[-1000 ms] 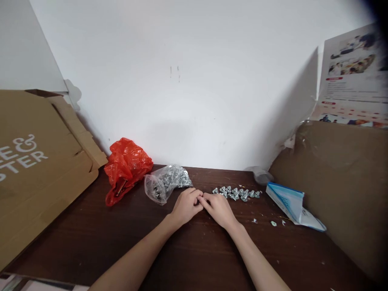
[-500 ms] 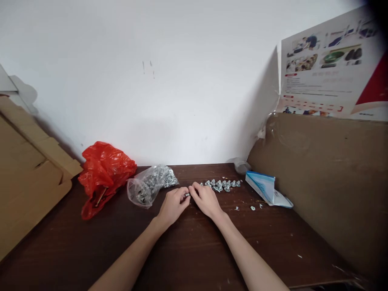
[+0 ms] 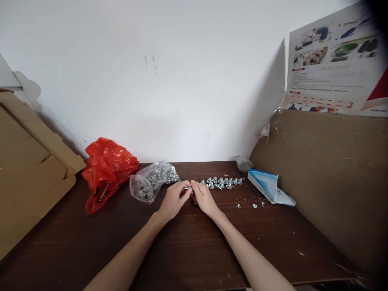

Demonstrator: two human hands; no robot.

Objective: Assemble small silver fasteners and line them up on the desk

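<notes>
Between the fingertips of my left hand (image 3: 173, 201) is a small metal piece (image 3: 187, 188), pinched near the middle of the table. My right hand (image 3: 205, 199) meets it there, its fingers closed at the piece's right end; what they grip is hidden. Just beyond my right hand, several silvery metal parts (image 3: 228, 186) stand in short rows. A clear plastic bag (image 3: 151, 182) full of small metal parts lies beyond my left hand, to the left.
A red plastic bag (image 3: 109, 161) lies at the left, beside a cardboard box (image 3: 33, 161). On the right are a blue and white packet (image 3: 269, 186), small scraps (image 3: 254, 205) and a large cardboard panel (image 3: 327, 161). A white wall rises behind the dark table (image 3: 194, 250).
The fingers of my right hand have come up against the metal piece in my left hand. Both hands sit slightly higher in view, and the camera view has shifted a little.
</notes>
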